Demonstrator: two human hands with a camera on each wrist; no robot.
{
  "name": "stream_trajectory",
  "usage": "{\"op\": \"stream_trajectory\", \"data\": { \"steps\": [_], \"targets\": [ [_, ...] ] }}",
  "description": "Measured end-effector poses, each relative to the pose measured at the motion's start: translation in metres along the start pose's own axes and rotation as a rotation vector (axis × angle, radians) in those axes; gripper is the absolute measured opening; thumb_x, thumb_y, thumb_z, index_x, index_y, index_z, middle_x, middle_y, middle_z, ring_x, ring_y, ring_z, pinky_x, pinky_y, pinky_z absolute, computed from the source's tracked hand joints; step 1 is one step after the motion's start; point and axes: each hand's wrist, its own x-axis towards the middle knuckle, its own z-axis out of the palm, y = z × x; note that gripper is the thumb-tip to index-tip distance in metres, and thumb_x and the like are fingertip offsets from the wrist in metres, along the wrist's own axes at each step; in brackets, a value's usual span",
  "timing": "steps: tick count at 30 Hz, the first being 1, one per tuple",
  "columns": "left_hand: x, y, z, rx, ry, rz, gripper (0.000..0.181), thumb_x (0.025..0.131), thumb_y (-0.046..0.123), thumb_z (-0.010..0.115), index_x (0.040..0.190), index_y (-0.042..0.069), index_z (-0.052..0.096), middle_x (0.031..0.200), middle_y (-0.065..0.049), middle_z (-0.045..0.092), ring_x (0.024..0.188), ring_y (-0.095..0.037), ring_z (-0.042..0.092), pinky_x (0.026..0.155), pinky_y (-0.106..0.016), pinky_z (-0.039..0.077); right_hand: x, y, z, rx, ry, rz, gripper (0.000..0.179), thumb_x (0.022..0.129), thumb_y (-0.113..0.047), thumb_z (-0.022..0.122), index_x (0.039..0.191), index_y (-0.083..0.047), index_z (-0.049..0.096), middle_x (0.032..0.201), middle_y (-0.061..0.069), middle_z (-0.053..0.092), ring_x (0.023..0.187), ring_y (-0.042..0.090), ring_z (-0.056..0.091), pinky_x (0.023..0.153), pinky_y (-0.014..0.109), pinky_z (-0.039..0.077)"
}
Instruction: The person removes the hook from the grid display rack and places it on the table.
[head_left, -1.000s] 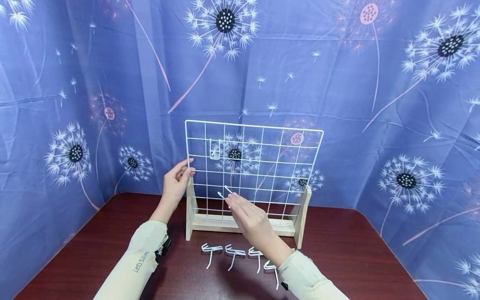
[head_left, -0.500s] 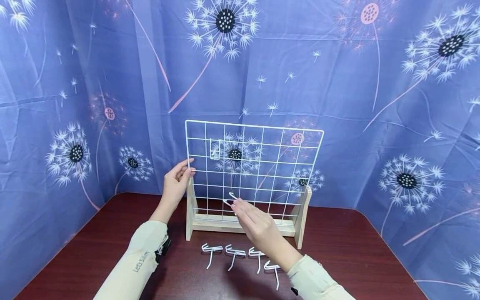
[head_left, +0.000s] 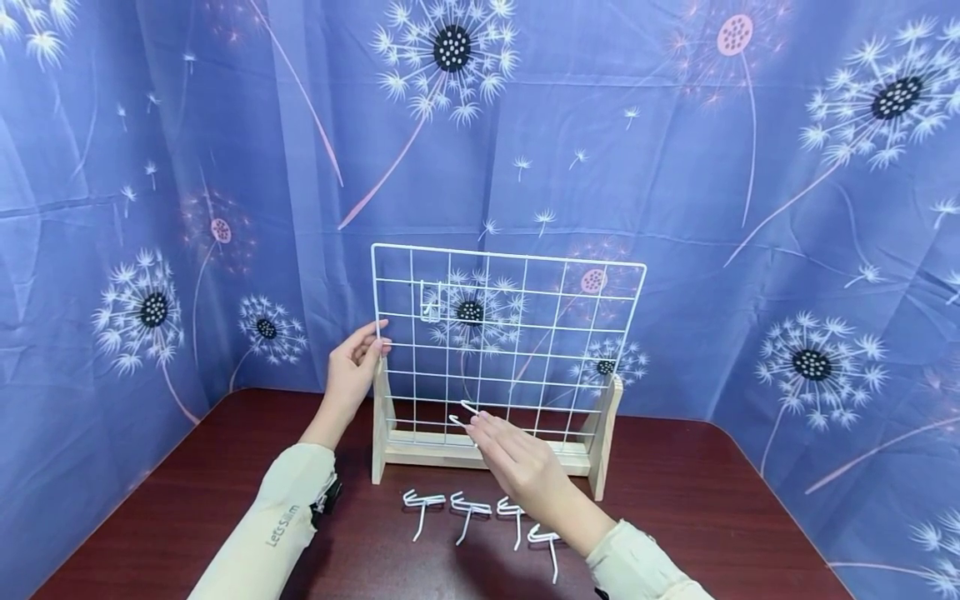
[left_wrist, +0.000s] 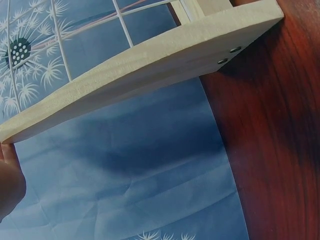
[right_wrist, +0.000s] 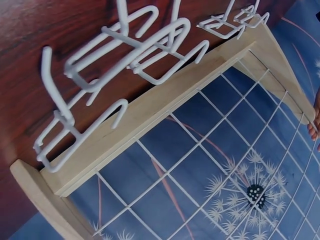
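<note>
A white wire grid panel [head_left: 510, 340] stands upright in a wooden base [head_left: 427, 452]. My left hand [head_left: 349, 367] grips the panel's left edge just above the wooden side post; in the left wrist view only a part of that hand [left_wrist: 9, 182] shows. My right hand [head_left: 517, 460] pinches a white wire hook [head_left: 468, 407] in front of the lower grid, its two bent prongs sticking out past the fingertips. Another white hook [head_left: 431, 313] hangs on the upper left of the grid.
Several white hooks [head_left: 470, 505] lie on the dark red wooden table [head_left: 675, 500], in front of the base and partly under my right forearm. A blue dandelion-print curtain [head_left: 697, 208] surrounds the table's back and sides.
My right hand has moved down and slightly to the right with the hook, toward the base. The left hand stays at the panel's left edge.
</note>
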Motion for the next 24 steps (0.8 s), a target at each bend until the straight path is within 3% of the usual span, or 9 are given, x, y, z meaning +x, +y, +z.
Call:
{"op": "stream_trajectory", "data": {
  "steps": [5, 13, 24],
  "targets": [
    [0.000, -0.002, 0.000, 0.007, 0.006, -0.001, 0.031, 0.093, -0.011, 0.051, 0.123, -0.016, 0.055, 0.095, -0.039, 0.060, 0.077, 0.002, 0.064, 0.079, -0.021, 0.057, -0.004, 0.000, -0.004, 0.010, -0.011, -0.012, 0.027, 0.100, -0.004, 0.044, 0.110, 0.009, 0.065, 0.108, 0.018, 0.069, 0.097, 0.029, 0.068, 0.090, 0.036, 0.055],
    [0.006, -0.027, -0.002, 0.007, 0.024, -0.010, 0.031, 0.095, -0.005, 0.054, 0.125, -0.007, 0.059, 0.097, -0.034, 0.063, 0.079, -0.002, 0.065, 0.079, -0.018, 0.056, -0.015, -0.001, -0.011, 0.009, -0.039, -0.030, 0.028, 0.101, -0.006, 0.043, 0.109, 0.008, 0.066, 0.107, 0.019, 0.069, 0.097, 0.029, 0.068, 0.086, 0.036, 0.056],
    [0.004, -0.035, -0.003, 0.001, 0.026, 0.059, 0.030, 0.095, -0.003, 0.055, 0.123, -0.002, 0.063, 0.088, -0.010, 0.070, 0.079, -0.003, 0.065, 0.077, -0.018, 0.056, -0.035, -0.008, -0.023, 0.051, -0.126, -0.047, 0.031, 0.103, -0.009, 0.040, 0.111, 0.007, 0.065, 0.109, 0.019, 0.068, 0.101, 0.030, 0.067, 0.091, 0.038, 0.054]
  ]
}}
